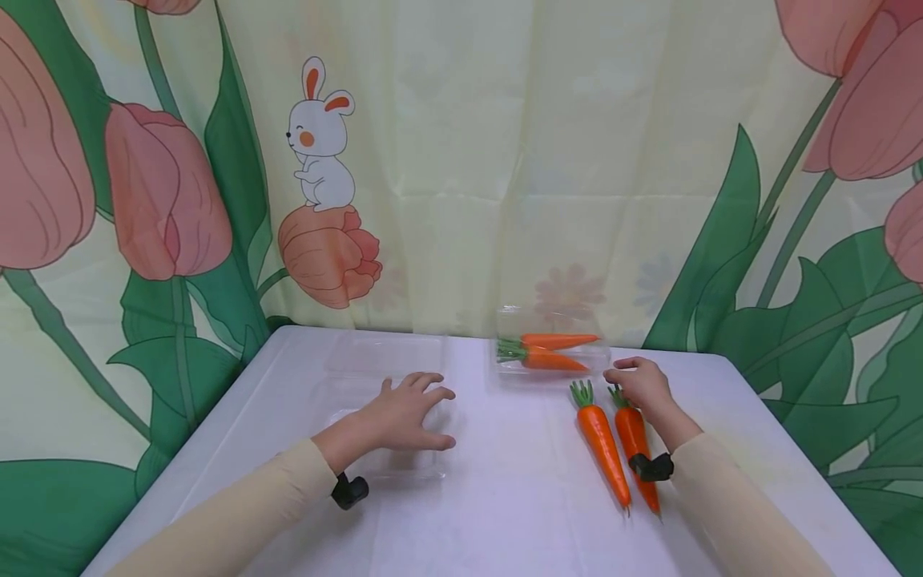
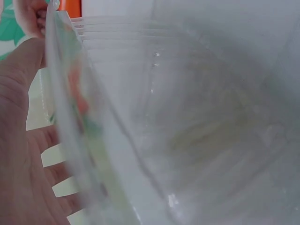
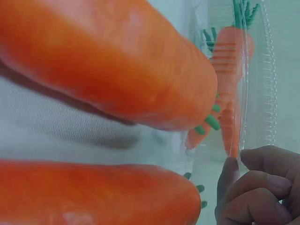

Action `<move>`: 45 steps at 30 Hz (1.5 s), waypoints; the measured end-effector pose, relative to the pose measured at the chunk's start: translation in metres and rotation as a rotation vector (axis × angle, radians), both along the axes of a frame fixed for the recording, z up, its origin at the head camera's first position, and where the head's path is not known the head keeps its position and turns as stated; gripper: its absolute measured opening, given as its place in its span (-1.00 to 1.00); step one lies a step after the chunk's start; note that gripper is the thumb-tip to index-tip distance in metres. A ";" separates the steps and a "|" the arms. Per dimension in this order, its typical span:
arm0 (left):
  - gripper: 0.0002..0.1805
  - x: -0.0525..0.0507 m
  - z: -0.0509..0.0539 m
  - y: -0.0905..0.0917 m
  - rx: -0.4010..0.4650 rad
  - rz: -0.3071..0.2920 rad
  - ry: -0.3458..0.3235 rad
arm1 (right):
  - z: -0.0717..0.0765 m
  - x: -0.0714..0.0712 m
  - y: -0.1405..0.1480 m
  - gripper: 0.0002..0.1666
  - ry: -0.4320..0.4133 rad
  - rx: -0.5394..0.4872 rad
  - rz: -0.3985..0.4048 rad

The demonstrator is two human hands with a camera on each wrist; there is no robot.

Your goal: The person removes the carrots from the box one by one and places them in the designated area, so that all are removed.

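My left hand (image 1: pixel 404 417) is spread over a clear plastic container (image 1: pixel 411 465), fingers apart and holding nothing. The left wrist view has the container's transparent wall (image 2: pixel 122 126) in front of the palm (image 2: pixel 18 140); contact is unclear. Beside the right corner of another clear container (image 1: pixel 505 370) is my right hand (image 1: pixel 645 393), above a carrot's green top. Its thumb and forefinger stand apart, the other fingers bent, with nothing visibly held. Two carrots (image 1: pixel 551 340) (image 1: pixel 548 359) lie in that container. Two more, a left one (image 1: pixel 602 449) and a right one (image 1: pixel 631 433), lie on the table.
The white table (image 1: pixel 505 521) ends at a printed curtain (image 1: pixel 461 160). An unfilled clear container part (image 1: pixel 392 353) lies at the back left, behind my left hand. The right wrist camera (image 1: pixel 651 467) hangs over the right loose carrot.
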State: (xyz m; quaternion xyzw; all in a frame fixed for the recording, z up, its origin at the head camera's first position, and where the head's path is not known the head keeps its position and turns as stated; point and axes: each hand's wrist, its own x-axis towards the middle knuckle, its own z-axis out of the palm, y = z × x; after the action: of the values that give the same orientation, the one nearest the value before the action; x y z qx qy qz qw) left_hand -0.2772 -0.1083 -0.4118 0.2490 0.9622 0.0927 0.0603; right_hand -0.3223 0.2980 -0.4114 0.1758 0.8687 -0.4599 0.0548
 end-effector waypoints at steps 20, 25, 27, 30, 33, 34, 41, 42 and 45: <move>-0.19 0.001 0.005 -0.040 0.007 -0.008 -0.033 | 0.001 -0.001 -0.023 -0.30 -0.031 -0.015 0.055; -0.19 -0.007 0.006 -0.055 0.021 0.004 -0.057 | -0.001 -0.004 -0.031 -0.29 -0.027 -0.009 0.063; -0.19 -0.010 0.006 -0.061 0.026 0.011 -0.065 | -0.002 -0.005 -0.035 -0.29 -0.021 -0.006 0.069; -0.18 -0.012 0.007 -0.068 0.024 0.024 -0.078 | -0.004 -0.005 -0.042 -0.29 -0.018 0.001 0.077; -0.16 -0.015 0.007 -0.071 0.010 0.042 -0.099 | -0.005 -0.007 -0.047 -0.30 -0.013 -0.008 0.076; -0.15 -0.015 0.008 -0.071 0.010 0.049 -0.109 | -0.006 -0.007 -0.048 -0.30 -0.013 -0.011 0.075; -0.17 -0.014 0.020 -0.066 0.021 0.120 -0.198 | -0.007 -0.007 -0.053 -0.30 -0.006 -0.048 0.082; -0.19 -0.013 0.022 -0.063 0.035 0.134 -0.202 | -0.006 -0.006 -0.054 -0.29 -0.002 -0.055 0.093; -0.28 -0.008 0.030 -0.048 0.165 0.185 -0.200 | -0.004 -0.003 -0.059 -0.24 0.006 -0.124 0.115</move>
State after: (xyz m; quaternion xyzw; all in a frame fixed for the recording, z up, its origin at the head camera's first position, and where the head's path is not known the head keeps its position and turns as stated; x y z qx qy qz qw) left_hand -0.2848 -0.1563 -0.3818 0.1531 0.9593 0.2007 0.1263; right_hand -0.3250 0.2393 -0.4157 0.1206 0.8473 -0.5095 0.0893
